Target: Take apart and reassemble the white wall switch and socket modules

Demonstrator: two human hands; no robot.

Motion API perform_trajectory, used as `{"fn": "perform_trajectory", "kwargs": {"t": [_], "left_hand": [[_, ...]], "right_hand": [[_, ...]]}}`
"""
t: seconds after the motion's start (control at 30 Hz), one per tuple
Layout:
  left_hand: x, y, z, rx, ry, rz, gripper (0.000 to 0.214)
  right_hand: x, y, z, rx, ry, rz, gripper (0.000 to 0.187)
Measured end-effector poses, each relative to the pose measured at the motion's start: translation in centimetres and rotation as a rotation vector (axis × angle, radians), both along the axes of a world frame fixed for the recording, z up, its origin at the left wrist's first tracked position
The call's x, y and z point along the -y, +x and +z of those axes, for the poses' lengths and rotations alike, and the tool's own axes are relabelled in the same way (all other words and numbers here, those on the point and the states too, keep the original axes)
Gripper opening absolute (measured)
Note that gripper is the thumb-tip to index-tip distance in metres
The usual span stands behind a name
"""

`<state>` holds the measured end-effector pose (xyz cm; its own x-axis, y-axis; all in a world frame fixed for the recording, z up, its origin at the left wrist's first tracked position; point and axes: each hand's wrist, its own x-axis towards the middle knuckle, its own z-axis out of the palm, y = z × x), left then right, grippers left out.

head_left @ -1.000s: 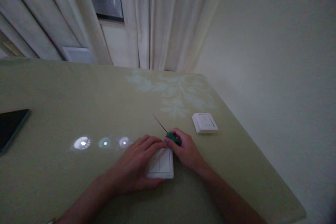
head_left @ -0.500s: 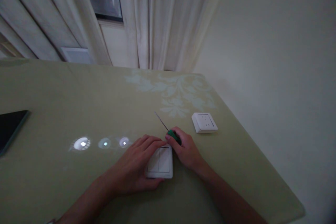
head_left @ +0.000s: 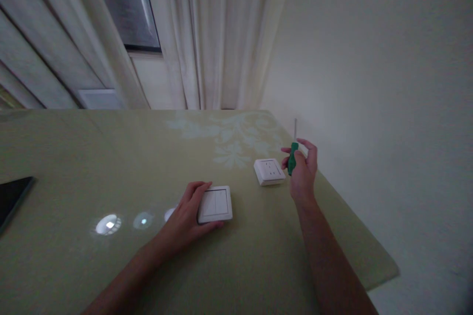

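Note:
My left hand [head_left: 184, 219] grips the left side of a white two-rocker wall switch [head_left: 216, 204] that lies flat on the green table [head_left: 111, 157]. My right hand [head_left: 303, 170] is raised above the table's right edge, closed round a small green-handled screwdriver [head_left: 293, 156]. The screwdriver's thin shaft points straight up. A white socket plate [head_left: 269, 171] lies on the table just left of my right hand.
A dark flat device [head_left: 13, 198] lies at the table's left edge. Three round light spots [head_left: 108, 224] shine on the tabletop left of the switch. Curtains [head_left: 218, 34] and a window stand behind the table. A plain wall runs along the right.
My right hand has lifted the screwdriver off the switch's far edge and swung it right and up, shaft now vertical. My left hand still holds the switch. The view has shifted right.

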<state>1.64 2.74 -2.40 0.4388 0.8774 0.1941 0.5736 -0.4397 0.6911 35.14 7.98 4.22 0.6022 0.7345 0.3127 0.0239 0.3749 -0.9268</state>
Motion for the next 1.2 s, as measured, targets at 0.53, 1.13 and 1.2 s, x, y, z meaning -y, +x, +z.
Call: {"fn": "perform_trajectory", "kwargs": {"t": [0.53, 1.13, 1.2], "left_hand": [[-11.0, 12.3, -1.3, -0.001, 0.056, 0.105, 0.114], [-14.1, 13.6, 1.9, -0.274, 0.067, -0.082, 0.039], [-13.9, 13.9, 1.9, -0.271, 0.061, -0.092, 0.039]], "right_hand": [[-3.1, 3.7, -5.3, -0.183, -0.099, 0.107, 0.046], [-3.7, 2.8, -6.8, -0.228, -0.156, 0.120, 0.052], [-3.8, 3.0, -6.8, -0.239, -0.147, 0.108, 0.050]]}}
